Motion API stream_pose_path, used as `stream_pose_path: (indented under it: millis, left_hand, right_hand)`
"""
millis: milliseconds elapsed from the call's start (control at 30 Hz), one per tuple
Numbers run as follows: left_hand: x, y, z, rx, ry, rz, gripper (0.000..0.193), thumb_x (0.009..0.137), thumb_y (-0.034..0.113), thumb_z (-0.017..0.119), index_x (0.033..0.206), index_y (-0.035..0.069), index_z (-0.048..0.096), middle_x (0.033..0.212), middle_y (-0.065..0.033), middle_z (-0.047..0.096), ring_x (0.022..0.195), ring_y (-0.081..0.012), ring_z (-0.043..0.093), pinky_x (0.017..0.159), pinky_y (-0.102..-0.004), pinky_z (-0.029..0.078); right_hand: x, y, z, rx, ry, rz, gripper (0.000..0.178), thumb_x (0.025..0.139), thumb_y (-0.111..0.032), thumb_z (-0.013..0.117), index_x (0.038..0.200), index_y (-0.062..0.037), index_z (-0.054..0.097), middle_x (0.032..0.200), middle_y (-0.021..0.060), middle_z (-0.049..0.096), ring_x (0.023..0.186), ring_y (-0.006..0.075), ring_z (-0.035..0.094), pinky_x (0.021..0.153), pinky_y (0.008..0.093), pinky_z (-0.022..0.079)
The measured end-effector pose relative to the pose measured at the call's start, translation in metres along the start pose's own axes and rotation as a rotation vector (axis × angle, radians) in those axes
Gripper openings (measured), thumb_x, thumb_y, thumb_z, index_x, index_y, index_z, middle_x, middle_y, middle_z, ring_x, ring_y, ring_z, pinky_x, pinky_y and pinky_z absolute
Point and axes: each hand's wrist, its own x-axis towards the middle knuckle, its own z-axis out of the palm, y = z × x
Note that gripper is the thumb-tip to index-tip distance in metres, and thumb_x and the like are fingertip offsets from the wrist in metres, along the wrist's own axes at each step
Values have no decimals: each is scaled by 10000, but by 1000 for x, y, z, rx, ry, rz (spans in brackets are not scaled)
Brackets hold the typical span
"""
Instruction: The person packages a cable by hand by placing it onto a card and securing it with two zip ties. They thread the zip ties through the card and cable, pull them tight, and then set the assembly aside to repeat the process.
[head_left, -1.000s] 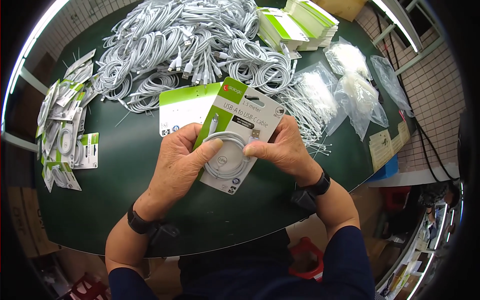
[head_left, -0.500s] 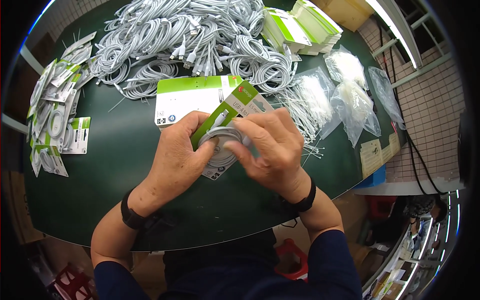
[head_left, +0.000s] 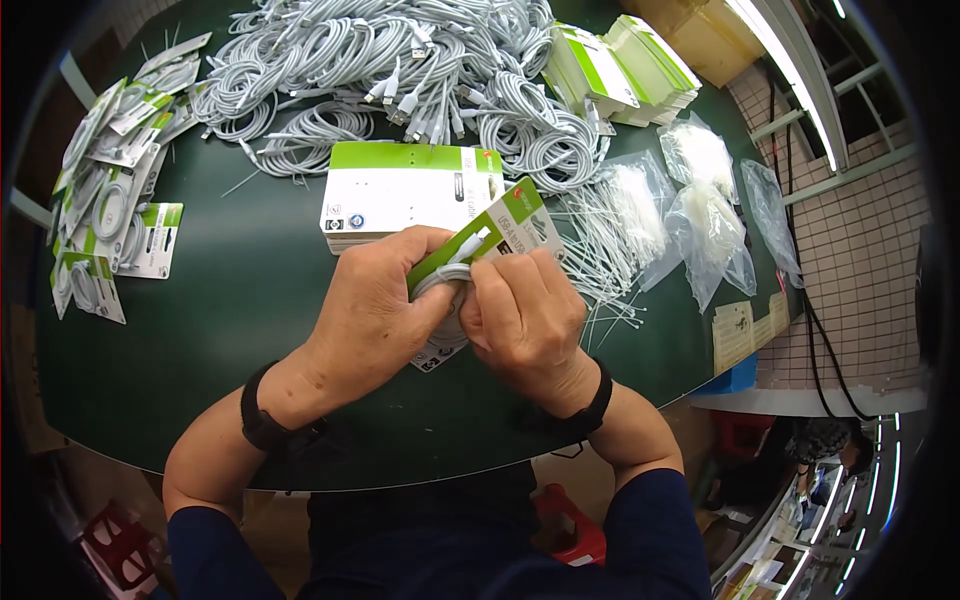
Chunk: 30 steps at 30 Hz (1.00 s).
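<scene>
A green and white backing card (head_left: 522, 205) slants between my hands above the table, with a coiled light-grey cable (head_left: 452, 272) lying on its face. My left hand (head_left: 372, 318) grips the card's left side, its thumb pressed over the coil. My right hand (head_left: 527, 318) is closed in a pinch at the coil's right side; its fingers hide what is between them. Just beyond my hands sits a stack of similar cards (head_left: 395, 195) without cables. Loose white cable ties (head_left: 597, 240) lie to the right of the held card.
A large heap of coiled grey cables (head_left: 350, 65) covers the far side of the table. Carded cables (head_left: 112, 215) pile up at the left. More card stacks (head_left: 640, 75) stand far right, near clear bags of ties (head_left: 708, 225). Another person (head_left: 825, 445) is at the lower right.
My right hand has come down and closed against the coil, where its fingers were apart before. My left hand keeps its grip on the card. The whole view has shifted slightly.
</scene>
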Motion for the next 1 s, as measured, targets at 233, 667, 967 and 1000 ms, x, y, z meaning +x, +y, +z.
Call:
stream_pose_path:
  millis: [233,667,967,1000]
  left_hand:
    - [5,-3,-12,409,-3,294,407,869,52,772,1273,54,719,973,-124,764,848,-258,745,763,-365,584]
    - [10,-3,-13,653,-37,632,532,747,215,883,1229,85,697,937,-74,675,882,-306,672,775,-439,531]
    - [5,11,-1,203,361,223,764,729,68,916,1412,31,575,1389,-150,566,1122,-247,639,909,-377,564]
    - [3,11,0,206,367,230,764,729,68,916,1412,31,575,1389,-150,566,1122,-247,639,909,-377,564]
  right_hand:
    - [-1,0,-9,159,-123,95,334,746,-25,817,1055,10,694,873,126,650,688,275,634,562,369,514]
    - [15,7,-27,511,-386,225,636,842,-57,865,1420,-14,602,1156,159,741,967,337,749,839,375,599]
    - [-4,17,-18,821,-162,642,506,950,-20,782,1400,26,552,1206,130,720,1054,190,723,918,306,584]
    - [-3,15,-18,882,-122,698,463,967,-14,761,1377,29,550,1198,122,717,1062,170,712,925,298,580]
